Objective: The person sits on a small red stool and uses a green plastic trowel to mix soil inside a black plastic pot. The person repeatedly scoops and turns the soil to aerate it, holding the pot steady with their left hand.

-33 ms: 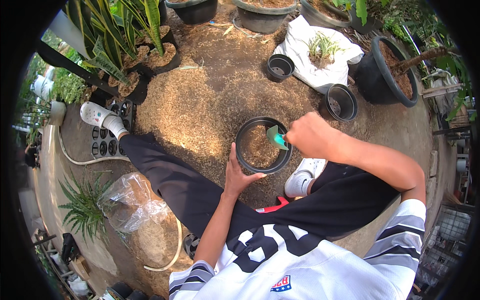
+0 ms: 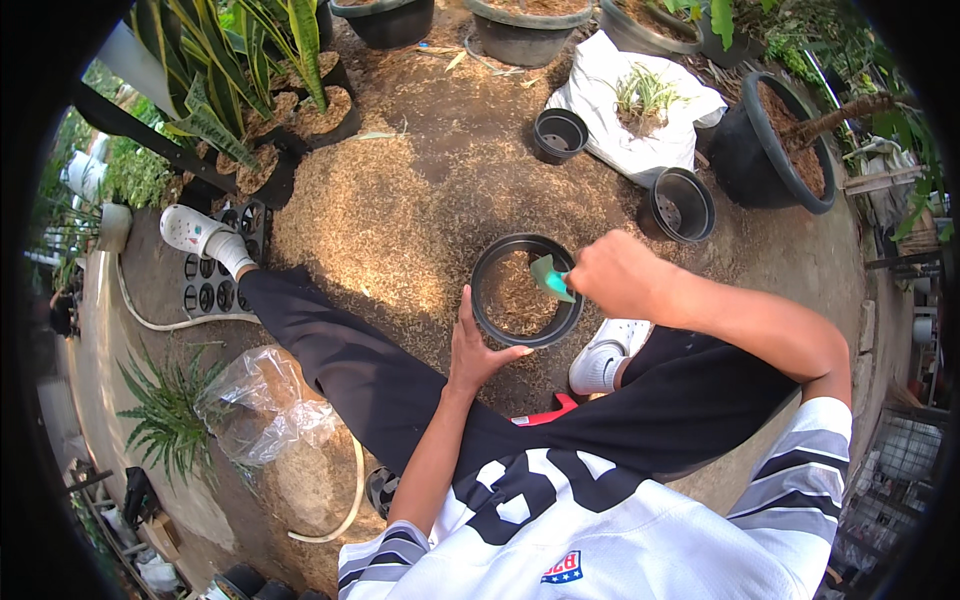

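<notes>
the black pot (image 2: 518, 241), open-topped, lies between your legs with loose brown material (image 2: 518, 300) inside; whether it rests on the ground cannot be told. your right hand (image 2: 622, 280) is clenched around the handle of a green scoop (image 2: 549, 278), whose blade overlaps the pot's right inner side. compared with the earlier view, this hand and scoop sit very slightly nearer you; the pot has not visibly moved. your left hand (image 2: 474, 350), likewise unchanged, braces the near left rim, fingers and thumb spread. a red object (image 2: 546, 411) lies nearer your body.
</notes>
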